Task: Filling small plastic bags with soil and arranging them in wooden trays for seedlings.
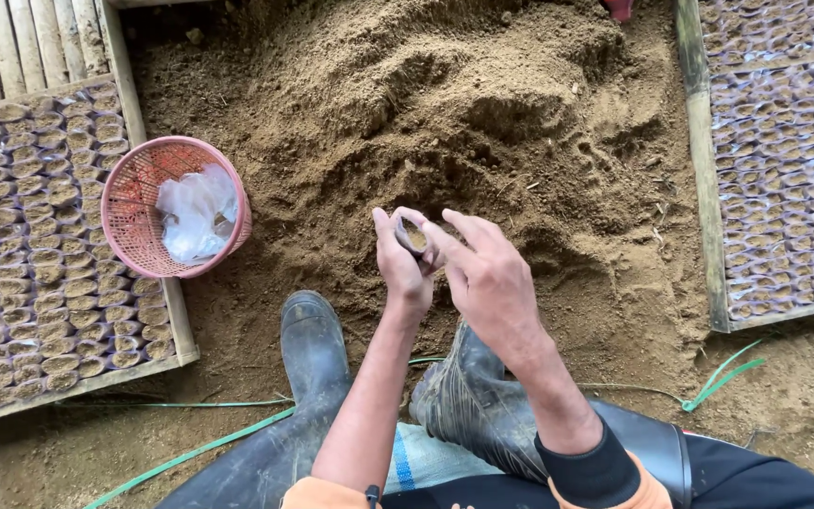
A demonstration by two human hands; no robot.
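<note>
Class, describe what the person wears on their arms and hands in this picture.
Both hands are bare: left hand and right hand wear no gloves. The right arm has a black cuff over an orange sleeve; the left shows an orange sleeve edge.

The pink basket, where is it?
In the head view, the pink basket sits left of the hands, on the edge of the left tray of soil-filled bags, beside the soil pile, with clear plastic inside.

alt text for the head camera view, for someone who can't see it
Two bare hands, left hand and right hand, hold a small soil-filled bag above a soil heap. A pink basket sits left, beside wooden frames packed with filled bags.
</note>
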